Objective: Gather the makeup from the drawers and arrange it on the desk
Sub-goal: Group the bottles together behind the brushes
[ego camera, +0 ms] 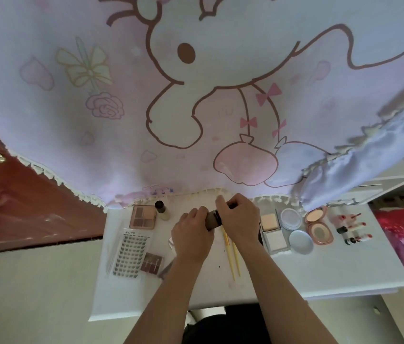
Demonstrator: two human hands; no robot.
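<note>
Looks straight down on a white desk (320, 269). Over its far middle, a brown tube (212, 220) held sideways in both hands: left hand (192, 234) curled tight round the brown body, right hand (239, 217) curled round the dark cap end, both clamped on it. Below the hands, two yellow sticks (230, 254) lying side by side on the desk. To the left, an open palette (143, 216) of pink and brown shades, a pale bottle (162, 210) with a dark cap just beside it. Nearer, a lash sheet (131, 253) marked "XOYO" at its far end, touching a small palette (151, 262). To the right, two open square compacts (275, 240), two round compacts (301, 242), an open pink compact (318, 227), then a cluster of red lipsticks (352, 228) at the far right. Behind it all, a hanging lilac cloth (196, 95) with a cartoon animal, bows and a rose, its fringed hem brushing the far edge. No other writing readable.
</note>
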